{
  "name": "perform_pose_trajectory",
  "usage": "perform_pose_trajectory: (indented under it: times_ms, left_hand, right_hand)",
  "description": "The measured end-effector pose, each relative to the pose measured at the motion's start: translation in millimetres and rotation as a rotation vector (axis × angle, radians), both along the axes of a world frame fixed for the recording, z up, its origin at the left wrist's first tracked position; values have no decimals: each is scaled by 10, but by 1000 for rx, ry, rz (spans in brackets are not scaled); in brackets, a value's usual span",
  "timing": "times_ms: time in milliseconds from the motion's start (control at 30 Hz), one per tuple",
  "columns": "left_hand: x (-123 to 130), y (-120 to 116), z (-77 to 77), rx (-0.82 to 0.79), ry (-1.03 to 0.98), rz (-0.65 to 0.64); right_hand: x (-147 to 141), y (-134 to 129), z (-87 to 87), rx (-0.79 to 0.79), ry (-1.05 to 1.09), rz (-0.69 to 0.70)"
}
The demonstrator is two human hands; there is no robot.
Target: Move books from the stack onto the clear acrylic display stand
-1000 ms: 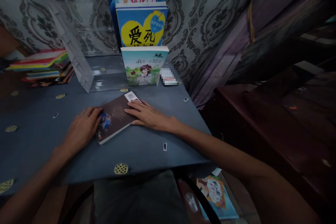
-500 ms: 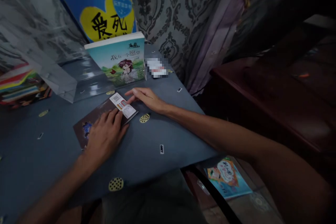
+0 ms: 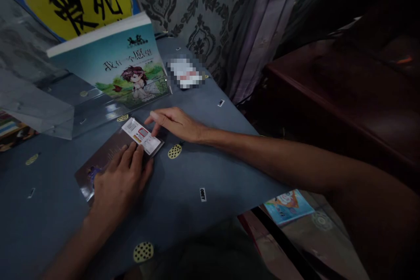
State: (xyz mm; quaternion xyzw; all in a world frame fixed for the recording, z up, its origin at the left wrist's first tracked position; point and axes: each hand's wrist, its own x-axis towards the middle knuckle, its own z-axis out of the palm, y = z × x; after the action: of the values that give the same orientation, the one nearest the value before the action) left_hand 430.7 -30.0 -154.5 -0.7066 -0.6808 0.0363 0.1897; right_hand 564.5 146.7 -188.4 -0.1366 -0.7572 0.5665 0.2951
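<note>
A dark brown book lies flat on the blue-grey tablecloth, its corner curling up slightly at the lower left. Along its right end is a white printed label with a barcode and a small red frame. My left hand rests palm down on the book with its fingers spread, fingertips beside the label. At the label's upper right edge is my right hand, index finger pointing down to the label and thumb apart from it. Nothing shows in its grasp.
A teal book stands in a clear acrylic holder behind the hands. Farther back is a large blue and yellow book. A pixelated white item lies near the curtain. Below right, another book is on the floor.
The view has moved closer and turned, so the books appear larger and further left. Both hands stay at the brown book in nearly the same pose.
</note>
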Motion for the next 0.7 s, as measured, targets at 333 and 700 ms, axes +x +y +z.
perform_pose_trajectory:
  times_ms: [333, 700]
  left_hand:
    - [-17, 1, -30, -22, -30, 20]
    - [-20, 17, 15, -64, -79, 15]
  right_hand:
    - [118, 90, 67, 174, -24, 134]
    - [220, 129, 25, 791, -136, 270]
